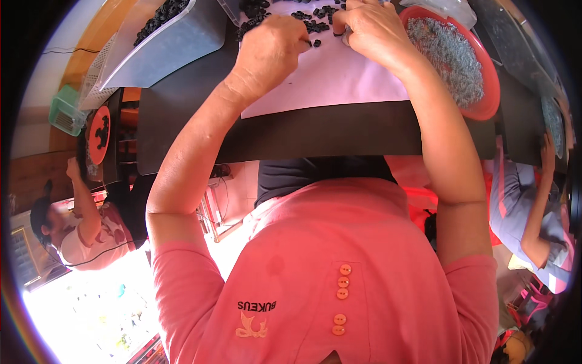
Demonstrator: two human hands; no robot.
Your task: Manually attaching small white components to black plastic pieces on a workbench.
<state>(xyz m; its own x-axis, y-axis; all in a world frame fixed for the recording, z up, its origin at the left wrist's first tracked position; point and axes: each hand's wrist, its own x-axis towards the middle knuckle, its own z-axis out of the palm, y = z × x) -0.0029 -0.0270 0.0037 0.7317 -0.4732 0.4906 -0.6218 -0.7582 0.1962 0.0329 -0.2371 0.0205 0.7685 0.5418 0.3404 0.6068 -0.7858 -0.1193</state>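
Small black plastic parts [318, 26] lie scattered on a white sheet [339, 79] at the table's far side. My left hand [273, 48] is closed over the sheet's left part, its thumb and fingers pinched at a small dark piece. One loose black part [317, 43] lies just right of its fingertips. To the right, my right hand [373, 27] is closed too, with bent fingers pointing down at the sheet. Something greyish shows by its thumb, too small to make out. The fingertips of the right hand are partly cut off by the upper edge.
A grey bin [176, 48] of black parts stands left of the sheet. To the right, a red basin [494, 85] holds many small silvery pieces. The dark table's [339, 133] near edge runs before my body. One person [91, 236] sits at far left, another [527, 206] at far right.
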